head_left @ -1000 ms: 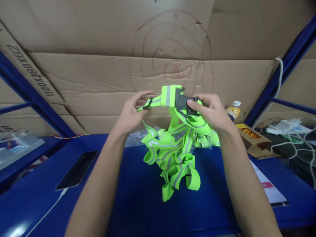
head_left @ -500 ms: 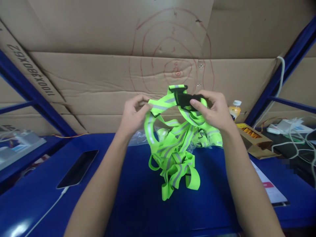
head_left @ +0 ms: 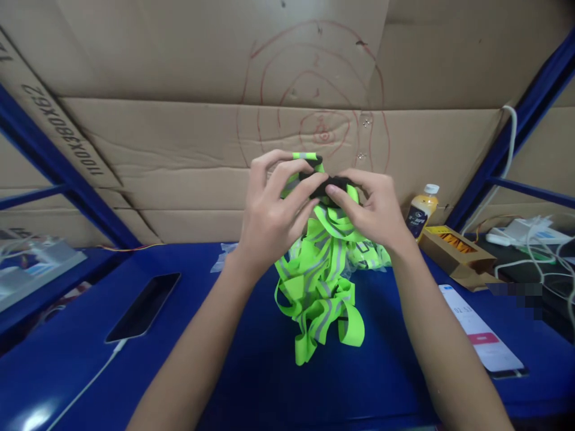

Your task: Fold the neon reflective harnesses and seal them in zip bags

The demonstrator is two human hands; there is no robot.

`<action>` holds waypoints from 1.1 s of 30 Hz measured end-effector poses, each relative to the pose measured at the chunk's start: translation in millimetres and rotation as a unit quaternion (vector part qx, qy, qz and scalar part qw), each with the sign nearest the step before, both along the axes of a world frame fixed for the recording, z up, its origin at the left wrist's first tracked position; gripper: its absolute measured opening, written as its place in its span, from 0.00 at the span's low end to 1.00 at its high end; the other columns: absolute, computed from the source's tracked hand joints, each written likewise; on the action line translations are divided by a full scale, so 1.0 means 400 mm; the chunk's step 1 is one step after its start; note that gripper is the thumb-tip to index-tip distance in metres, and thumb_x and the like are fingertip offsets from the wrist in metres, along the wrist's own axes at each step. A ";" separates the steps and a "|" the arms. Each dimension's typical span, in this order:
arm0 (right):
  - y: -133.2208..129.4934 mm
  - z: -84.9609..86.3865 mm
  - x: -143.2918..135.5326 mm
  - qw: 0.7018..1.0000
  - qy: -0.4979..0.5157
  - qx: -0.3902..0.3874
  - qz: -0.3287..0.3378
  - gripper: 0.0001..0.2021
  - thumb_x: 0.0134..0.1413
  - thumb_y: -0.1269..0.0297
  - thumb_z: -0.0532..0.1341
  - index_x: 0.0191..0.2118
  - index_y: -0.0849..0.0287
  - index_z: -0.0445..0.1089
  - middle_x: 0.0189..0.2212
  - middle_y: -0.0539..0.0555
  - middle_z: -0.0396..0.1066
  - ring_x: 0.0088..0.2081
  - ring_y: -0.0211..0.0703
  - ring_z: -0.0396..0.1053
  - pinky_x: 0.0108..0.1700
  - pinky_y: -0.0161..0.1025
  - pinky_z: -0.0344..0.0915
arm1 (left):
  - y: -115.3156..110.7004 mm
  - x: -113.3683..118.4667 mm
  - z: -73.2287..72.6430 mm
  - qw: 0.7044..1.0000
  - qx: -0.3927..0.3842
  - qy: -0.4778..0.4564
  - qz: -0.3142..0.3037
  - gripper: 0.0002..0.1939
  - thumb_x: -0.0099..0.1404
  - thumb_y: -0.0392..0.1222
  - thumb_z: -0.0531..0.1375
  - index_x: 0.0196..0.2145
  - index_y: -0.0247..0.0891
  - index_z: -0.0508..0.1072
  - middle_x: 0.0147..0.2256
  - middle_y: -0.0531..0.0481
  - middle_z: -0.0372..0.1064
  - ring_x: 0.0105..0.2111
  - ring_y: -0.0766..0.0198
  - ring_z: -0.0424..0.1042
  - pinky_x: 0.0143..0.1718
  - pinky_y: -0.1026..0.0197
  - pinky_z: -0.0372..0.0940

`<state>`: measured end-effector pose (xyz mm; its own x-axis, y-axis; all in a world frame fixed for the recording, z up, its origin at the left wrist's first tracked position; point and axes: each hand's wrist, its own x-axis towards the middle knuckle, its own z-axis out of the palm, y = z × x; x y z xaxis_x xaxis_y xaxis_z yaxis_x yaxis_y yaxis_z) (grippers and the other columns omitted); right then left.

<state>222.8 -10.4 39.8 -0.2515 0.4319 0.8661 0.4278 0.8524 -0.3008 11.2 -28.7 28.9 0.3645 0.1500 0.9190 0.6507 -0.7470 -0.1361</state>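
Note:
A neon-green reflective strap harness [head_left: 317, 281] with grey stripes hangs in a loose tangle below my hands, its lower loops over the blue tabletop. Its black plastic buckle [head_left: 330, 187] is held between both hands. My right hand [head_left: 375, 206] pinches the buckle's right end with thumb and fingers. My left hand [head_left: 278, 206] has its fingers curled over the buckle's left end and the strap there; its palm side is hidden. Behind the harness, a clear plastic bag [head_left: 368, 256] holds more green strap.
A dark phone [head_left: 144, 306] with a white cable lies at left. To the right are a lit phone [head_left: 480, 332], an open cardboard box [head_left: 458, 254], a juice bottle [head_left: 422, 209] and tangled white cables [head_left: 539, 257]. A cardboard wall [head_left: 179, 137] with red-drawn rings stands behind.
My left hand has moved right, from the strap's left side to the buckle, and its fingers now lie over it. My right hand keeps its grip, shifted slightly left.

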 end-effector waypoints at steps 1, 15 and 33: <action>-0.002 0.001 0.002 1.000 -0.010 -0.015 0.011 0.15 0.69 0.52 0.65 0.37 0.60 0.78 0.30 0.51 0.76 0.32 0.42 0.69 0.37 0.39 0.61 | 0.007 -0.001 -0.004 1.000 0.011 0.001 0.011 0.17 0.73 0.41 0.65 0.58 0.52 0.77 0.57 0.43 0.73 0.65 0.40 0.64 0.68 0.30 0.61; 0.007 0.000 0.006 0.990 -0.086 -0.093 0.056 0.21 0.66 0.46 0.66 0.33 0.62 0.78 0.26 0.49 0.72 0.31 0.39 0.63 0.36 0.38 0.56 | 0.011 0.008 -0.012 0.996 -0.071 0.053 0.004 0.13 0.67 0.34 0.62 0.50 0.42 0.74 0.50 0.40 0.74 0.53 0.46 0.73 0.55 0.45 0.72; 0.020 -0.006 0.034 0.973 -0.194 0.127 -0.014 0.13 0.73 0.67 0.61 0.52 0.51 0.84 0.48 0.56 0.83 0.47 0.51 0.76 0.52 0.48 0.69 | 0.004 -0.051 0.028 0.931 -0.324 -0.044 -0.160 0.10 0.71 0.48 0.66 0.47 0.43 0.80 0.48 0.45 0.82 0.49 0.51 0.81 0.53 0.51 0.74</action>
<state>236.5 -2.5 37.5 -0.5715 0.2275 0.7884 0.4907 0.8648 0.1062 -9.3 -27.1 40.1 0.4129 0.5804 0.7019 0.3679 -0.8113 0.4544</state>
